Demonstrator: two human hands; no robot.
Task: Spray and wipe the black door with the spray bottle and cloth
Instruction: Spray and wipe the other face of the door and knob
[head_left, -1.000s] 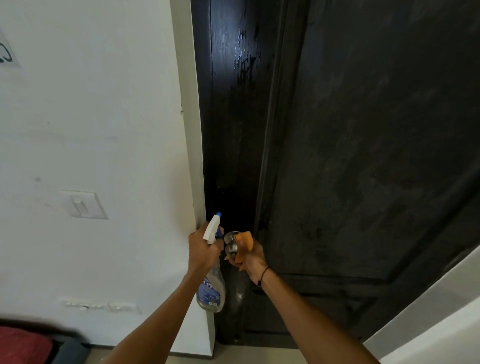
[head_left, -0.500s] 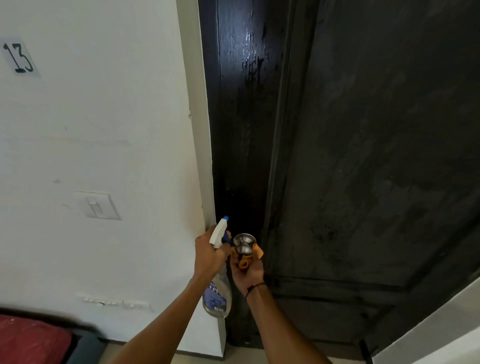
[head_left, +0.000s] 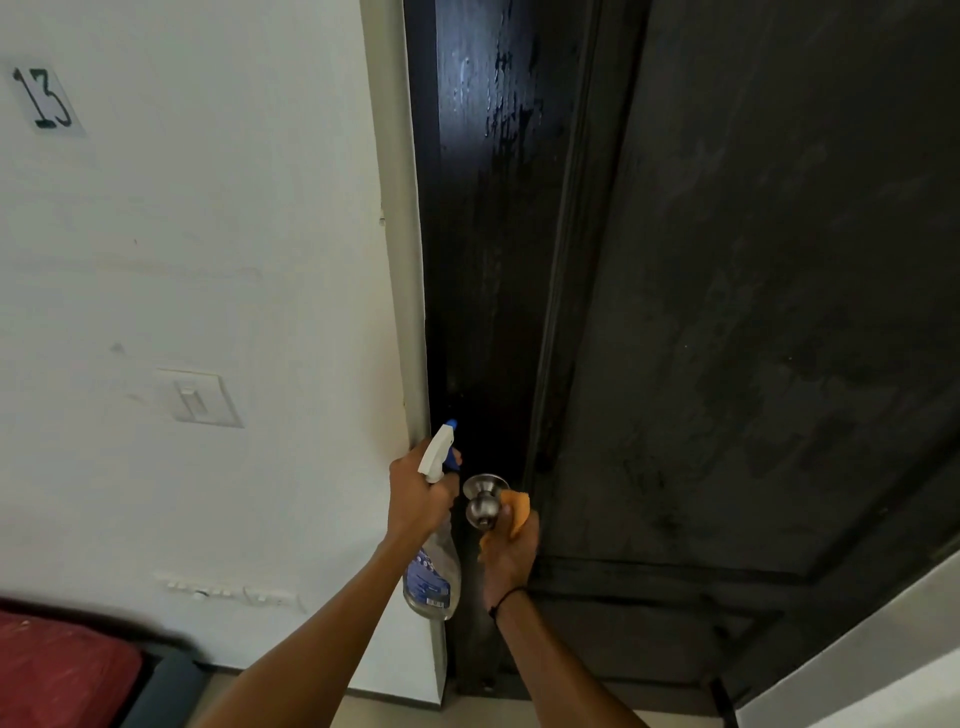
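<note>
— Wall? 
— White wall (head_left: 234, 260), "13" label (head_left: 45, 98) upper left, switch (head_left: 200, 397) mid-height.
— Lower down? 
— Red cushion (head_left: 57, 670) bottom left, pale floor (head_left: 395, 714) below it.

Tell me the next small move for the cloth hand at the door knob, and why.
Probably slide the orange cloth onto the metal knob and rub round it. The right hand holds the cloth just beside the knob, which is uncovered, while the left hand holds the spray bottle clear.
</note>
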